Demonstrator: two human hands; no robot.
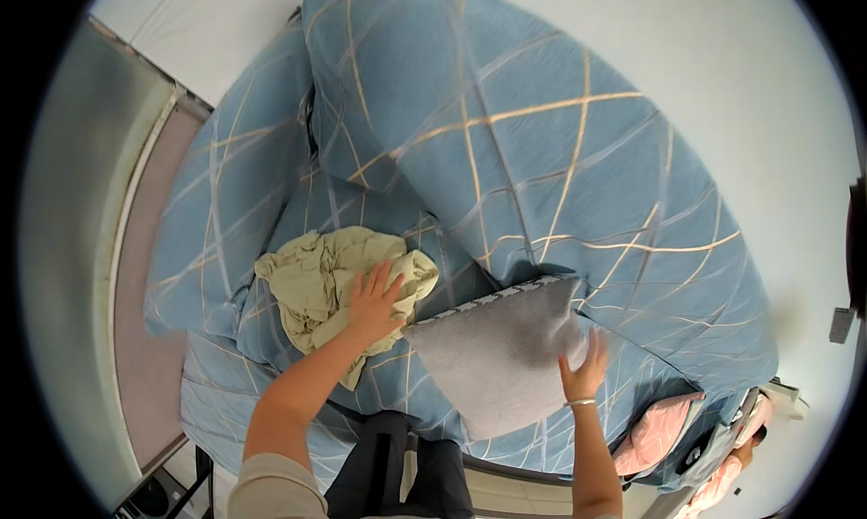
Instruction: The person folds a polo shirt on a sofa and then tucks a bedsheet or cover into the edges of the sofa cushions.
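A crumpled pale green cloth (pixel 312 280) lies on the seat of a blue sofa (pixel 533 158) patterned with crossing yellow and grey lines. My left hand (pixel 375 307) rests on the right part of this cloth, its fingers spread. To the right, a grey cushion (pixel 492 361) with a patterned edge leans against the sofa back. My right hand (pixel 587 367) is at the cushion's right side, fingers apart and slightly blurred, holding nothing. Whether it touches the cushion I cannot tell. A thin bracelet (pixel 580 402) circles my right wrist.
A pink cushion (pixel 657 433) sits farther right on the sofa. Beyond it, at the lower right, is a person in pink (pixel 718 487). A pale wall (pixel 750 94) stands behind the sofa, and a glass panel (pixel 77 248) is at the left.
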